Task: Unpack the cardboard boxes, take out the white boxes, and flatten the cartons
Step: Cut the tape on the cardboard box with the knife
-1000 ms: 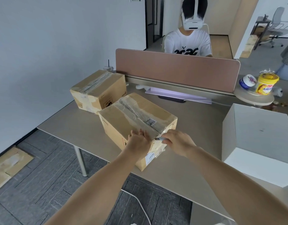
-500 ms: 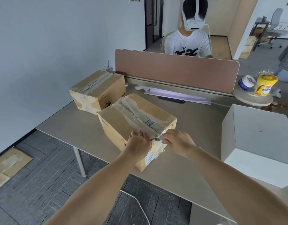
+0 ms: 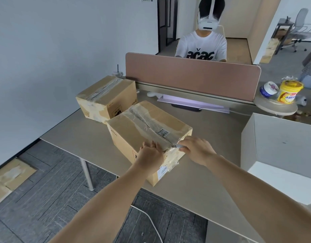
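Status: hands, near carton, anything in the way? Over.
Left hand flat on near carton, bracing. Right hand grips small grey tool at taped seam. Carton sealed. Seam ahead unobstructed.

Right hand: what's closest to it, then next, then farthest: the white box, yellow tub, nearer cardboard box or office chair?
1. Nearer cardboard box, right at the right hand.
2. White box, on its right.
3. Yellow tub, farther back on the right.
4. Office chair, far back right.

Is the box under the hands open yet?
Shut: flaps of the near carton lie flat under clear tape. The right hand grips a small tool at the seam.
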A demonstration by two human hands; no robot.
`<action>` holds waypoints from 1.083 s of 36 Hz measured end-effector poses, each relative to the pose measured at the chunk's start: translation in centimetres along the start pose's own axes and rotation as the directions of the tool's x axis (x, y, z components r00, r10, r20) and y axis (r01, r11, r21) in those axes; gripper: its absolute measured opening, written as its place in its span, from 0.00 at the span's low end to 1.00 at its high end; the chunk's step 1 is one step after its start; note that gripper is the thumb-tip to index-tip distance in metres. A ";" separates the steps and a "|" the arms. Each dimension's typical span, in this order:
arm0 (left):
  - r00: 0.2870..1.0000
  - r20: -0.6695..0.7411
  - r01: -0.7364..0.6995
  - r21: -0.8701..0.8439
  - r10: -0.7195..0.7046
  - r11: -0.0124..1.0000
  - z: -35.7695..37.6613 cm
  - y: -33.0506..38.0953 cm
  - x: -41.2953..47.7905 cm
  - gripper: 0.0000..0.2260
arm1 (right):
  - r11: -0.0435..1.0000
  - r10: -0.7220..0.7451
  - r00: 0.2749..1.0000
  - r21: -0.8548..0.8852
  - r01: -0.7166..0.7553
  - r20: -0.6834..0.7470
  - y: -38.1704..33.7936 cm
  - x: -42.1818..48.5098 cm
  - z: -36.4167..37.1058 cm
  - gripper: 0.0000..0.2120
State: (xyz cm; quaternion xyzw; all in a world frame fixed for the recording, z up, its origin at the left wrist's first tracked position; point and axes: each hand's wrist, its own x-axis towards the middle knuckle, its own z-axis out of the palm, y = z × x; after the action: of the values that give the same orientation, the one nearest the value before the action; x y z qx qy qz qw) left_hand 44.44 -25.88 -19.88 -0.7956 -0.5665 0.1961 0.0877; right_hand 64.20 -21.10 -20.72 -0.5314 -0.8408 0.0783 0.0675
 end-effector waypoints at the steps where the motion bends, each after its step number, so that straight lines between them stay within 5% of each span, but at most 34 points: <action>1: 1.000 0.000 -0.002 -0.001 0.002 1.000 0.1 0.0 0.1 0.23 | 1.000 0.015 1.000 -0.003 -0.015 -0.002 -0.2 0.2 0.1 0.13; 7: 1.000 0.008 -0.006 -0.002 0.006 1.000 0.4 0.0 0.3 0.23 | 0.983 0.179 0.983 -0.043 -0.181 -0.045 2.2 0.7 -1.2 0.13; 16: 1.000 -0.009 0.008 0.033 -0.008 0.999 0.4 0.1 0.2 0.22 | 1.000 -0.018 0.999 -0.023 0.018 0.031 -0.1 0.0 -0.6 0.14; 32: 1.000 -0.021 -0.006 0.065 0.008 0.998 0.3 0.2 0.1 0.23 | 0.999 -0.014 0.998 -0.041 0.017 0.059 0.0 0.2 -0.4 0.14; 39: 1.000 -0.027 -0.008 0.048 0.009 0.999 0.9 0.1 0.5 0.23 | 0.982 0.040 0.999 -0.186 -0.035 0.022 0.3 0.6 -0.5 0.14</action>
State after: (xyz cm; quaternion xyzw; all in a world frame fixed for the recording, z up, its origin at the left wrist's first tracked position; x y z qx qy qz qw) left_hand 44.26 -25.50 -20.85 -0.7982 -0.5570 0.1990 0.1138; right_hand 64.28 -20.37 -20.31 -0.5501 -0.8350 0.0078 0.0053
